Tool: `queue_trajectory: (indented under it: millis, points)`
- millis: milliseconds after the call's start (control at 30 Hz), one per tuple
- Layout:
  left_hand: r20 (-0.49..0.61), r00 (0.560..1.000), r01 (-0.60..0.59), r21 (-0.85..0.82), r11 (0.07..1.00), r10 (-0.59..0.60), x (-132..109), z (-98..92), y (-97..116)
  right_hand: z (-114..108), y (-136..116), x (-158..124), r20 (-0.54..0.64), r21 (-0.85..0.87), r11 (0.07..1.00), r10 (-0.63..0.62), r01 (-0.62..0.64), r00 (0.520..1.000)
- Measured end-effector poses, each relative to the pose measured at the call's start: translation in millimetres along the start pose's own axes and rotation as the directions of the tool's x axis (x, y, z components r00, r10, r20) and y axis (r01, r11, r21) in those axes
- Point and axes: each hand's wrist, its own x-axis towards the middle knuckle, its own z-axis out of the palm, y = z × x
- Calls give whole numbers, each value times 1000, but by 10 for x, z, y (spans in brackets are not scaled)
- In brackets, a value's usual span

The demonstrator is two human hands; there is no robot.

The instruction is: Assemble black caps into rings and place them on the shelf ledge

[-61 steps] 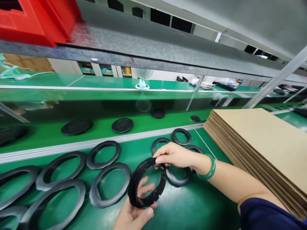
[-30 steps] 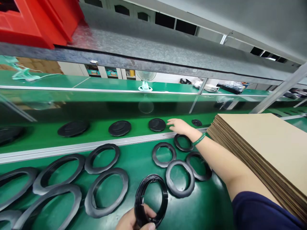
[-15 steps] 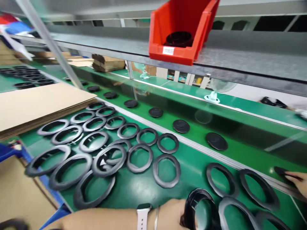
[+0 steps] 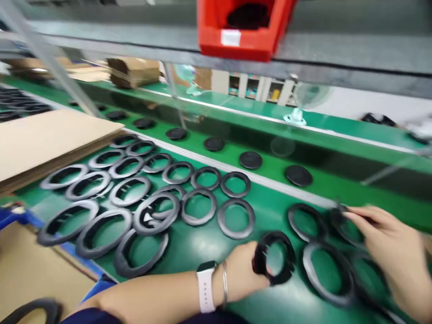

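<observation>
The glossy black ring (image 4: 289, 255) is held at the lower centre of the frame, its near rim pinched by the left hand (image 4: 243, 272). At the right edge a dark piece (image 4: 337, 215), too blurred to be made out fully, is pinched between thumb and fingers of the right hand (image 4: 388, 238); it is held beside the metal rail (image 4: 286, 188), above one of the loose rings.

Room for the left hand is bounded at the right by a small group of rings (image 4: 308, 265), just beside the held ring, and at the upper left by a larger spread of rings (image 4: 222, 219), some overlapping. A stretch of green worktop (image 4: 205, 252), shiny with glare, is left showing between that spread and the left forearm.

Beyond the rail, black discs (image 4: 250, 160) are spaced along a green belt (image 4: 337, 185). Stacked sheets (image 4: 50, 139) are seen at the left, a red bin (image 4: 249, 47) on a grey shelf (image 4: 354, 56) at the top, and a pale fan (image 4: 295, 117) behind.
</observation>
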Motion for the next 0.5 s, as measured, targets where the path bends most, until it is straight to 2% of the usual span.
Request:
queue_trajectory:
  millis: [33,133,200,300,500]
  points:
    - [-32,999,20,4,1000,-20,-12,-13,51,42,-186,-204,44,-3,1000,10,-10,999]
    - [-38,999,3,-6,1000,-4,15,-43,140,344,-722,-586,234,187,979,-120,77,965]
    - [-29,999,-33,-5,999,33,52,-49,138,559,-889,-704,220,249,958,-201,144,955]
    - [-55,998,-35,-1,999,34,79,-50,84,740,-868,-836,179,220,939,-304,263,936]
    - [-103,995,10,-67,998,-17,63,-42,19,846,-690,-987,192,132,905,-423,404,886]
